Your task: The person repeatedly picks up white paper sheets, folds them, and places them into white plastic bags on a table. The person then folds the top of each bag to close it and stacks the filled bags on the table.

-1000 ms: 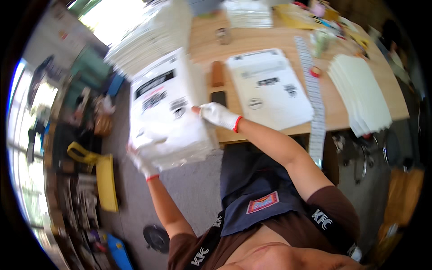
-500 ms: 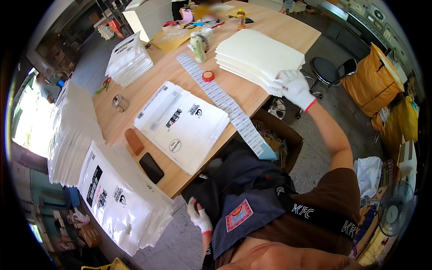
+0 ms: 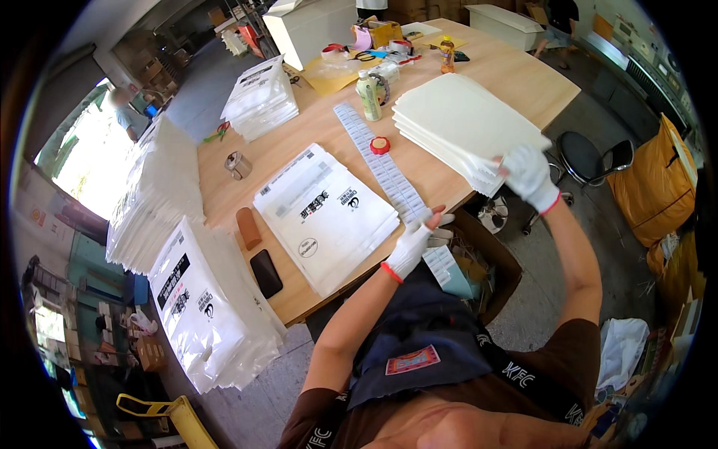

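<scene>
My right hand [image 3: 529, 177], in a white glove with a red cuff, is at the near right corner of a stack of thick white sheets [image 3: 464, 123]. Motion smears its fingers, so whether they grip a sheet cannot be made out. My left hand [image 3: 416, 244], gloved alike with some bare fingertips, hovers at the table edge with fingers stretched apart, holding nothing. Under and beside it runs a long strip of printed labels [image 3: 378, 161], with a red round lid-like piece [image 3: 380, 145] on top. Left of the strip lies a pile of printed white plastic bags [image 3: 325, 217].
Tall stacks of clear-wrapped bags [image 3: 202, 299] line the table's left side. A phone [image 3: 266, 273], brown block [image 3: 248, 228], metal can [image 3: 238, 165], green bottle [image 3: 368, 96] and amber bottle [image 3: 447, 55] stand or lie on the table [image 3: 516, 71]. An open carton [image 3: 501, 277] sits below the edge.
My left hand has risen from beside my lap to the label strip at the table edge. My right hand stays by the sheet corner, now blurred. The whole view has shifted.
</scene>
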